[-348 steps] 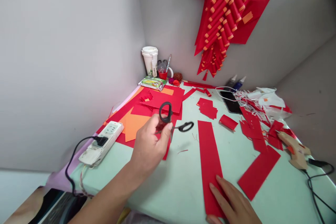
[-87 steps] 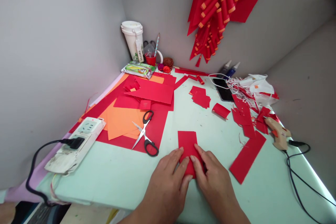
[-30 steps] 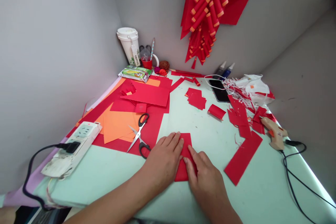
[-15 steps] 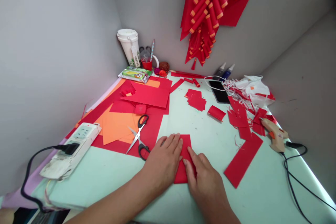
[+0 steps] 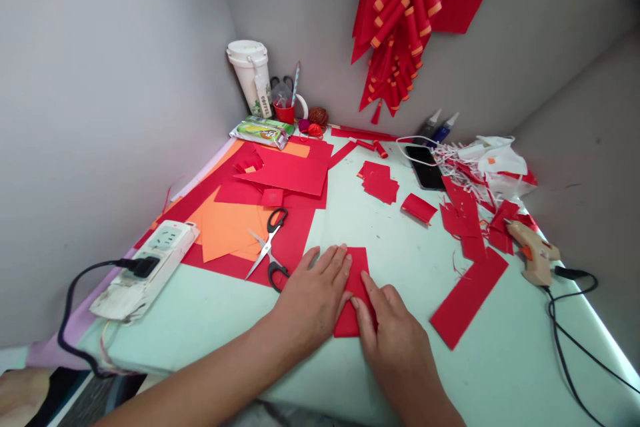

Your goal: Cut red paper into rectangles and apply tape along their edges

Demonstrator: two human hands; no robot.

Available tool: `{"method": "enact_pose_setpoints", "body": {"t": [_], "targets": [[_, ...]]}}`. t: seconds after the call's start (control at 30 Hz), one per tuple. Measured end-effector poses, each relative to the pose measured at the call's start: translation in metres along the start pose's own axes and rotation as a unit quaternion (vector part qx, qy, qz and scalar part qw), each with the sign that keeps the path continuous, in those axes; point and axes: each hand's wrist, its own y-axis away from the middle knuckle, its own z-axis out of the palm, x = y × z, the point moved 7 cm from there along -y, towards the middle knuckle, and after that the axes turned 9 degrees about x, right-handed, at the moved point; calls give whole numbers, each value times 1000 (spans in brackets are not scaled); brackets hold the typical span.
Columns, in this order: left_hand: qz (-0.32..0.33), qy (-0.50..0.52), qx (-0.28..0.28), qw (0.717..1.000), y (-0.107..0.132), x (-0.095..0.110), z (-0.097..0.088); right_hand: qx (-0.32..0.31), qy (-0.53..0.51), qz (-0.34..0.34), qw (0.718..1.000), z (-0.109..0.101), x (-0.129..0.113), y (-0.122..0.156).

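Note:
A folded sheet of red paper [image 5: 356,260] lies on the table between my hands, its long sides running away from me. My left hand [image 5: 316,290] rests flat across its left part, fingers stretched out and covering that edge. At the right edge of the paper is my right hand [image 5: 395,333], thumb and index finger on the sheet and the other fingers curled in. Black-handled scissors [image 5: 271,245] lie with blades apart, just left of my left hand. Beneath them spread orange paper sheets [image 5: 230,230] and larger red sheets [image 5: 297,230].
A power strip [image 5: 150,273] stands at left, a glue gun [image 5: 535,255] with its cord at right. Red strips [image 5: 470,300], a phone [image 5: 425,170] and white shreds [image 5: 457,160] lie right. A white cup [image 5: 250,77] is at the back; red paper firecrackers [image 5: 400,13] hang above.
The camera view has shifted slightly, so most things appear a little higher and to the right. Both hands stay on the red paper in nearly the same pose.

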Motion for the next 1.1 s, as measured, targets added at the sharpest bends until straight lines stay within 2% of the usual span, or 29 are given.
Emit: {"method": "enact_pose_setpoints", "body": {"t": [0.2, 0.5, 1.1], "targets": [[-3, 1, -10, 1000, 1, -1, -1, 18, 27, -16, 999, -4, -4, 3], [-10, 26, -64, 998, 1, -1, -1, 49, 59, -38, 996, -12, -7, 9], [-10, 55, -107, 993, 2, -2, -3, 18, 75, -47, 996, -15, 1, 25]]}}
